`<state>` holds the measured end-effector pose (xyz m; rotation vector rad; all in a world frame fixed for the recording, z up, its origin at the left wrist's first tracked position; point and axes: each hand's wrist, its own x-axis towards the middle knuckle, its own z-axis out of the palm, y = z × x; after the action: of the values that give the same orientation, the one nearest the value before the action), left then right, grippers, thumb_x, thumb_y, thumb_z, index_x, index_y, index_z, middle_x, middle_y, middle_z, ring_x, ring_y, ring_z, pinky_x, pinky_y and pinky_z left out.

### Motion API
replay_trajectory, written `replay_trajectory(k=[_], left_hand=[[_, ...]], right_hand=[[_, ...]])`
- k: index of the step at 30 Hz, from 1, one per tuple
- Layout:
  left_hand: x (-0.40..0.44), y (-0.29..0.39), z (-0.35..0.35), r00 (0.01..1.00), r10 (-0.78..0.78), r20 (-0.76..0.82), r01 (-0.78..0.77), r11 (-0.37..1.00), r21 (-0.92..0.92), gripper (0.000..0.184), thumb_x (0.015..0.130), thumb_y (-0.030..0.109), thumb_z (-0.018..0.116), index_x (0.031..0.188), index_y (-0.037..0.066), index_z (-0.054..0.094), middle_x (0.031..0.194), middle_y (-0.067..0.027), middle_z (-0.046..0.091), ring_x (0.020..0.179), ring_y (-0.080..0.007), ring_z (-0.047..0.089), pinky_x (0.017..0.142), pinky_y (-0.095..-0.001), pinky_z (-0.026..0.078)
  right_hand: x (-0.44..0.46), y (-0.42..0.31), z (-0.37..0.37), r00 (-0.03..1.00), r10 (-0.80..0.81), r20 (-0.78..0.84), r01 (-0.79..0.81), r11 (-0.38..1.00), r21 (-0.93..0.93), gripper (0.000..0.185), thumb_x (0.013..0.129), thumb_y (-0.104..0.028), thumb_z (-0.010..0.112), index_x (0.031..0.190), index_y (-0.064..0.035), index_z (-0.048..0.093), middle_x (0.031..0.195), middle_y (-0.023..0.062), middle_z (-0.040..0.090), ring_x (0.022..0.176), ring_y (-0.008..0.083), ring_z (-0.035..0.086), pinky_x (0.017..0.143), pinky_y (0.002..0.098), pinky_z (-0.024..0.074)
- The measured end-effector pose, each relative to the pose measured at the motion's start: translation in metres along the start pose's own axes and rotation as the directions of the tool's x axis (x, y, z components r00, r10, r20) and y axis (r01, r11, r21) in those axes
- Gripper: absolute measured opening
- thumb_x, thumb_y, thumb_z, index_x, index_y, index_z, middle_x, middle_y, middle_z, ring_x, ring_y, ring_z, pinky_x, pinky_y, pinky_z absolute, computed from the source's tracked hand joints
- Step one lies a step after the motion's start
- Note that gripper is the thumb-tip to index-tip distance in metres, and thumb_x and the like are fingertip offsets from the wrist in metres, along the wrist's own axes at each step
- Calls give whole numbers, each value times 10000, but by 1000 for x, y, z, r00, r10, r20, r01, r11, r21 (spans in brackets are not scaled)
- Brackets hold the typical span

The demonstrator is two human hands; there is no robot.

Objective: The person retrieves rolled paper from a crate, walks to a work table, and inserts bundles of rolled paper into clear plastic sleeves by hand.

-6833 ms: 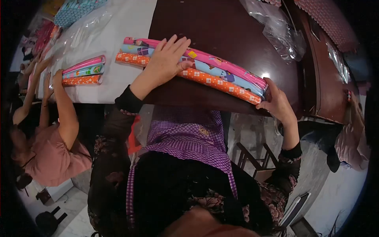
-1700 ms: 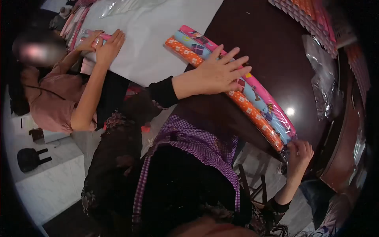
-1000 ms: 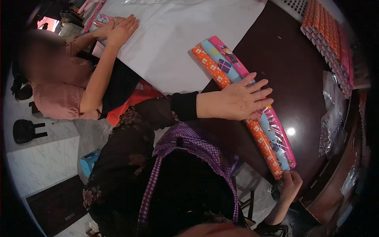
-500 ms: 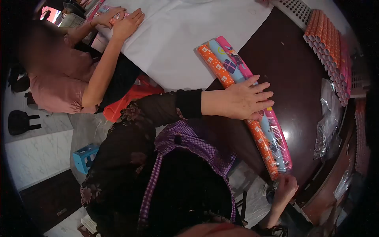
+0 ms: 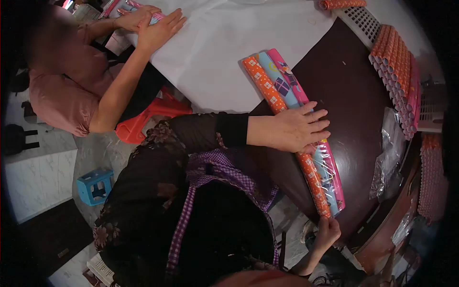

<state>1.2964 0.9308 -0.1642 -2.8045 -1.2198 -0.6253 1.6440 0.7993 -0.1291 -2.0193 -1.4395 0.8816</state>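
Three rolls of wrapping paper, one orange, one light blue and one pink, lie side by side in a clear plastic sleeve on the dark tabletop, their far ends over a white sheet. Flat across the middle of the pack rests my left hand, fingers spread. My right hand is closed in a pinch at the near end of the pack, by the orange roll; the bit of sleeve between its fingers is mostly hidden.
Many orange and pink rolls are stacked at the right beside a white perforated crate. Loose clear plastic bags lie nearby. Across the white sheet, a co-worker's hands handle another pack. A red stool stands at left.
My right hand has shifted left along the pack's near end, to the orange roll. My left hand stays flat on the pack. The view has turned slightly.
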Motion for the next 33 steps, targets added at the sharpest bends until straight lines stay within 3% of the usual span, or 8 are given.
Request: replay_trajectory(k=[4, 9, 13, 16, 18, 19, 28, 33], left_hand=[[1, 0, -3, 1000, 8, 15, -8, 1000, 6, 561, 954, 463, 404, 1358, 81, 482, 1411, -147, 451, 1367, -317, 343, 1128, -540, 184], [0, -2, -5, 998, -3, 67, 3, 1000, 0, 571, 966, 472, 376, 1384, 91, 454, 1441, -139, 424, 1388, -318, 311, 1134, -540, 167], [-1, -4, 1, 998, 8, -60, -9, 1000, -16, 545, 917, 442, 511, 1319, 75, 520, 1370, -138, 484, 1334, -331, 382, 1099, -540, 252], [-1, -5, 2, 996, 18, -91, -18, 1000, 1, 533, 918, 443, 509, 1302, 74, 536, 1368, -140, 487, 1331, -330, 381, 1090, -542, 261], [0, -4, 0, 1000, -2, 18, 2, 1000, -6, 570, 953, 459, 413, 1364, 68, 470, 1437, -139, 430, 1384, -328, 314, 1128, -552, 177], [0, -3, -1, 1000, -2, 13, 3, 1000, -3, 570, 953, 459, 413, 1364, 68, 470, 1437, -139, 430, 1384, -328, 314, 1128, -552, 177], [0, -3, 3, 995, 53, -84, -50, 998, 37, 557, 934, 440, 463, 1321, 43, 509, 1401, -122, 474, 1351, -332, 353, 1095, -550, 238], [0, -3, 2, 989, 48, -142, -52, 998, -22, 485, 930, 418, 470, 1291, 100, 530, 1230, -80, 565, 1249, -307, 443, 1065, -534, 282]], right_hand=[[2, -3, -2, 998, -56, -38, 54, 997, -63, 82, 832, -24, 654, 817, 55, 637, 699, 14, 586, 647, 77, 489, 568, 255, 407], [18, -10, -33, 978, -31, 207, 40, 999, -38, 127, 856, -87, 658, 856, 39, 648, 697, -2, 572, 657, 74, 481, 572, 257, 401], [45, -3, -22, 994, -107, -23, 104, 990, -95, 152, 874, -95, 638, 859, 56, 652, 696, 8, 578, 643, 74, 463, 556, 258, 383], [54, -5, -22, 995, -91, 33, 95, 989, -114, 178, 874, -117, 623, 867, 56, 665, 693, -7, 591, 631, 70, 493, 567, 239, 394], [57, -9, -21, 999, -27, 31, 29, 999, -44, 190, 867, -130, 632, 842, 56, 667, 685, -6, 587, 621, 70, 487, 558, 239, 383], [58, -10, -21, 998, 48, 34, -49, 998, 27, 204, 861, -142, 642, 817, 56, 669, 677, -5, 584, 612, 70, 481, 549, 239, 372], [72, -7, -21, 995, 53, 88, -57, 997, 45, 196, 850, -105, 634, 756, 67, 643, 638, 0, 546, 586, 90, 449, 533, 274, 356], [69, -5, -22, 997, 38, 70, -41, 998, 38, 194, 848, -108, 636, 766, 68, 640, 641, -3, 540, 595, 89, 442, 538, 276, 353]])
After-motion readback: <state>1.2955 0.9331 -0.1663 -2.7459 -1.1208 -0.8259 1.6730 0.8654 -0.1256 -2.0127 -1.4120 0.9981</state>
